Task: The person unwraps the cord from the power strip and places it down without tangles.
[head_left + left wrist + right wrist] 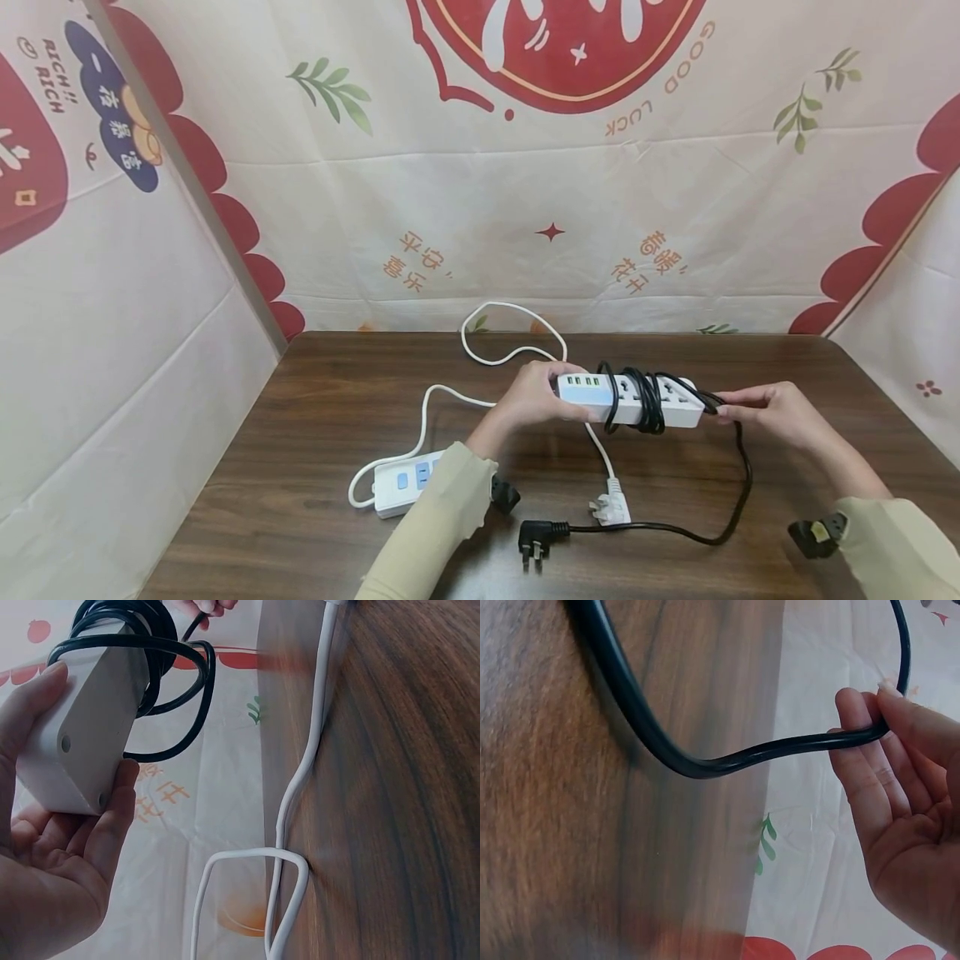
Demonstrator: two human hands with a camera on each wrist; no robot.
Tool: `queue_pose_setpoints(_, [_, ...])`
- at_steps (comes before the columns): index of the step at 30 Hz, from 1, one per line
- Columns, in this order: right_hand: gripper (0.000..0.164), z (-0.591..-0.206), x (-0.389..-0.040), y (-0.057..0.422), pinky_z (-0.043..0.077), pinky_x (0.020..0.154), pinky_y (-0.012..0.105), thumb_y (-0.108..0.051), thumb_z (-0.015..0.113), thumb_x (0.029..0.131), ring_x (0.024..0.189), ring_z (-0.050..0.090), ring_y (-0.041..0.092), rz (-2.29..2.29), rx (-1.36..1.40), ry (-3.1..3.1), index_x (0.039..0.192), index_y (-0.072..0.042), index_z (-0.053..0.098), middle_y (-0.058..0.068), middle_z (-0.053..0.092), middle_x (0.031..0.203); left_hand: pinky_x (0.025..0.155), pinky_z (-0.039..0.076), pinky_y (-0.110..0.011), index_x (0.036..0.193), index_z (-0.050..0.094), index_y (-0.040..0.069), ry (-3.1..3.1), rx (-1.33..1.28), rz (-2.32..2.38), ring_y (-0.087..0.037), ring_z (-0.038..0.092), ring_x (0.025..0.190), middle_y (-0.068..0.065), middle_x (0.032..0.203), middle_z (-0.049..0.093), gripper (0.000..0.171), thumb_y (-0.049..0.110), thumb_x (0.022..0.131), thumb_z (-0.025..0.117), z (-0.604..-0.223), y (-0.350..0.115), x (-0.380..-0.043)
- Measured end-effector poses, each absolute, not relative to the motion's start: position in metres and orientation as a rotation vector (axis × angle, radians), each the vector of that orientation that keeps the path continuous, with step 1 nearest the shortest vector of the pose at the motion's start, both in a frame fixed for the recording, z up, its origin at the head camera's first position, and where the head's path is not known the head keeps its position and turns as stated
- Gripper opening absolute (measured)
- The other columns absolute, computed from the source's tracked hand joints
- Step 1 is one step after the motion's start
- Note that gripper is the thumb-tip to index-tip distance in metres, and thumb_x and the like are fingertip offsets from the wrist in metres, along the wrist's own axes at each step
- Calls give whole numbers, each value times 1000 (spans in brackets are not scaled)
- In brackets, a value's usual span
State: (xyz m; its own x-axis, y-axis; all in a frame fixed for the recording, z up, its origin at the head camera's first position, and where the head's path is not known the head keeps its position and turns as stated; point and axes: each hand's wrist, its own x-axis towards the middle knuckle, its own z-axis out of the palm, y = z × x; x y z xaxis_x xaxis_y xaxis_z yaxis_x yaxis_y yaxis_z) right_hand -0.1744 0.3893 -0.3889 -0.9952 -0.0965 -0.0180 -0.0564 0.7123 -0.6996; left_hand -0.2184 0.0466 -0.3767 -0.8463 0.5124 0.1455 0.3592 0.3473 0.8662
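Observation:
My left hand (pixel 536 396) grips one end of a white power strip (pixel 681 414), thumb on one side and fingers on the other. Black cord (pixel 649 400) is wound in several turns round the strip's middle, and loose loops of it stand off the strip (pixel 97 712) in the left wrist view. Near the strip's far end my right hand (pixel 780 408) pinches the same black cord (pixel 780 748) between thumb and fingers. From there the cord hangs down to the table and ends in a black plug (pixel 542 535) lying near the front.
A second, white power strip (pixel 397 486) lies on the brown wooden table (pixel 300 433), partly hidden by my left sleeve. Its white cable (pixel 423 425) loops toward the back and ends at a white plug (pixel 613 503). Printed cloth walls (pixel 480 200) rise behind and beside the table.

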Motion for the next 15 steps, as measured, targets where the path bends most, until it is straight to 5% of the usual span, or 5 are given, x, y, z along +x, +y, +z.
queue_pose_setpoints(15, [49,-375,-170,414,50,60,24,-35,62,85,74,54,-12,-1200,36,2898,115,4,60,5,71,81,60,44,-17,105,66,10,2424,848,1502,0,53,65,6,78,64,52,18,57,86,-378,43,-217])
